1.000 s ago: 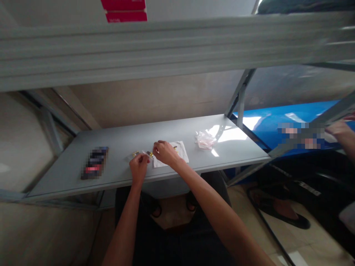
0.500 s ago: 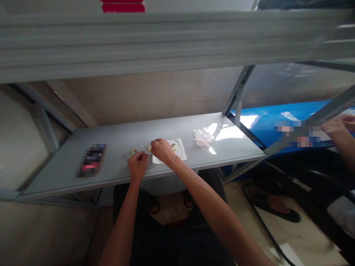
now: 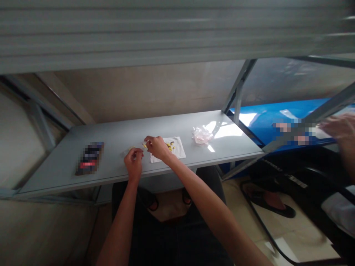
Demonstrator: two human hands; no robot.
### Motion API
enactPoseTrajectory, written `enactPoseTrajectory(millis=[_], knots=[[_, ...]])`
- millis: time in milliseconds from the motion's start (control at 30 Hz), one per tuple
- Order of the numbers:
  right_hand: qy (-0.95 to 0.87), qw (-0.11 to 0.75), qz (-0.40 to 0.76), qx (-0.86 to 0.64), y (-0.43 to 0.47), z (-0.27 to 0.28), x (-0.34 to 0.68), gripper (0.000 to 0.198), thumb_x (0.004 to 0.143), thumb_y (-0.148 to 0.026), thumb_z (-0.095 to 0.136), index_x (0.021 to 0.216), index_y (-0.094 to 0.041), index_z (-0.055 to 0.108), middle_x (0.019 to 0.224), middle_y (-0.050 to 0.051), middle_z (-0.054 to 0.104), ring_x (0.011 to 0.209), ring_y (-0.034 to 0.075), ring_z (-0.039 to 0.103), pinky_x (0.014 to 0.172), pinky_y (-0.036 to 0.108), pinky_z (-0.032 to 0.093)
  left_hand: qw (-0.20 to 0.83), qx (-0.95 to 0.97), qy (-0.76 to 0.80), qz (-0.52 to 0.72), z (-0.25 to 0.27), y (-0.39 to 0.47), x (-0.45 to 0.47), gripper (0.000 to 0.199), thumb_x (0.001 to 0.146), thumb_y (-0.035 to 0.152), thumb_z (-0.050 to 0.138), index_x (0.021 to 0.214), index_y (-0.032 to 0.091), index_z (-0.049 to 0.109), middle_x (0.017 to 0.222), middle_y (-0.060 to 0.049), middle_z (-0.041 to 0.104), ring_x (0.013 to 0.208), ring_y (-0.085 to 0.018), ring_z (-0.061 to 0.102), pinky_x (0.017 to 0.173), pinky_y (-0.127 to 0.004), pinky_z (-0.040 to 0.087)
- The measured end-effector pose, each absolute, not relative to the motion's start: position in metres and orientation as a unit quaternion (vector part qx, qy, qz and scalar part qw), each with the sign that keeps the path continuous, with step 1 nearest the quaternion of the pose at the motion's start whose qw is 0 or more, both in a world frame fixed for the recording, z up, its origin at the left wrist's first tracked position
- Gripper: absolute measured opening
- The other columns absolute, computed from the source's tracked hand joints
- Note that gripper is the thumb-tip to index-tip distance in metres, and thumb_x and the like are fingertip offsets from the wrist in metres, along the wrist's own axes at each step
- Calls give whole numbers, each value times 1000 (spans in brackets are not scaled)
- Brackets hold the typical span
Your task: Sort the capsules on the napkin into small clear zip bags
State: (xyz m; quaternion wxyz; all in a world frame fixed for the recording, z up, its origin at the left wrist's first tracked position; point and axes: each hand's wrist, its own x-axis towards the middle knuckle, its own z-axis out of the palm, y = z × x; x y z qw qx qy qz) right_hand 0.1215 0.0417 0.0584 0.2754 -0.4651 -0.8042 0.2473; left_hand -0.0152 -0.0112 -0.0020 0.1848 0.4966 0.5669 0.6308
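Observation:
My left hand (image 3: 133, 160) is closed, its fingers curled at the edge of a small clear plastic bag (image 3: 126, 150) that lies partly behind them. Close beside it, my right hand (image 3: 155, 146) pinches a small yellow piece (image 3: 144, 145) at its fingertips; its exact kind is too small to make out. Under and beyond my right wrist is a white cloth or paper sheet (image 3: 179, 149). Several small yellow pieces (image 3: 170, 147) lie on that sheet in a loose heap, with a darker bit among them, partly covered by my right hand.
A crumpled clear plastic bag (image 3: 202, 136) rests right of the sheet on the grey shelf (image 3: 111, 136). A blurred-out dark and red object (image 3: 89, 159) lies at the left. Overhead hangs a grey metal beam (image 3: 166, 37). Another person's hand (image 3: 338, 127) is over a blue table (image 3: 255, 111).
My right hand has shifted slightly left and up, bringing the yellow piece into sight and uncovering more of the heap. My left hand has lifted a little. The view has tilted slightly.

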Motion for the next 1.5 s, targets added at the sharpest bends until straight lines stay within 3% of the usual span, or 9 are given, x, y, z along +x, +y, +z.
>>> enactPoseTrajectory(millis=[133, 200, 267, 433, 600, 800, 1000, 1233, 1500], knots=[[-706, 379, 482, -356, 48, 50, 126, 19, 96, -15, 45, 106, -13, 61, 103, 9, 74, 74, 13, 75, 55, 17, 55, 212, 422, 542, 695, -6, 0, -19, 26, 91, 42, 60, 109, 23, 64, 116, -6, 67, 98, -17, 64, 82, -27, 52], [-673, 397, 548, -298, 51, 47, 131, 15, 95, -19, 48, 103, -14, 59, 102, 10, 74, 76, 15, 76, 53, 17, 56, 262, 425, 527, 688, -7, 4, -20, 35, 92, 47, 59, 117, 23, 63, 122, -9, 67, 103, -18, 66, 82, -28, 53], [-657, 403, 579, -266, 54, 44, 138, 16, 94, -22, 51, 104, -14, 58, 100, 10, 75, 77, 16, 76, 53, 18, 57, 293, 441, 518, 672, -7, 6, -21, 43, 89, 51, 63, 118, 20, 63, 115, -10, 70, 94, -18, 68, 76, -27, 54], [-656, 429, 534, -316, 65, 37, 162, 22, 86, -20, 56, 105, -13, 64, 94, 8, 76, 61, 9, 67, 49, 14, 48, 316, 465, 498, 660, -5, 11, -18, 50, 83, 52, 72, 116, 16, 64, 97, -9, 72, 71, -14, 67, 56, -22, 51], [-608, 462, 533, -364, 69, 34, 193, 28, 84, -28, 59, 106, -12, 68, 81, 5, 74, 50, 6, 51, 42, 14, 37, 296, 510, 502, 633, 2, 25, -5, 42, 85, 45, 69, 116, 16, 66, 97, -8, 72, 69, -14, 66, 53, -21, 52], [-581, 482, 528, -389, 61, 25, 225, 43, 85, -42, 60, 119, -16, 66, 89, 4, 74, 57, 8, 55, 46, 16, 41, 249, 591, 524, 560, 3, 42, 14, 34, 88, 38, 65, 114, 18, 72, 94, -8, 75, 74, -17, 70, 57, -23, 53], [-614, 498, 453, -413, 72, 1, 226, 31, 78, -40, 64, 89, -12, 73, 69, 1, 67, 53, 8, 49, 49, 18, 36, 265, 574, 527, 567, -1, 41, 18, 45, 88, 42, 66, 125, 17, 67, 96, -9, 75, 70, -16, 69, 57, -23, 53], [-611, 492, 456, -420, 75, -11, 225, 28, 77, -38, 66, 88, -13, 73, 64, 1, 66, 52, 8, 48, 50, 19, 36, 294, 549, 507, 596, 1, 40, 20, 44, 87, 44, 66, 122, 16, 63, 94, -8, 73, 66, -13, 66, 51, -20, 49], [-591, 504, 487, -400, 71, -6, 227, 26, 74, -36, 67, 87, -14, 69, 72, 3, 70, 49, 7, 49, 48, 19, 39, 333, 536, 473, 615, -1, 37, 18, 43, 87, 40, 66, 122, 17, 59, 105, -11, 75, 68, -12, 66, 54, -21, 48]])
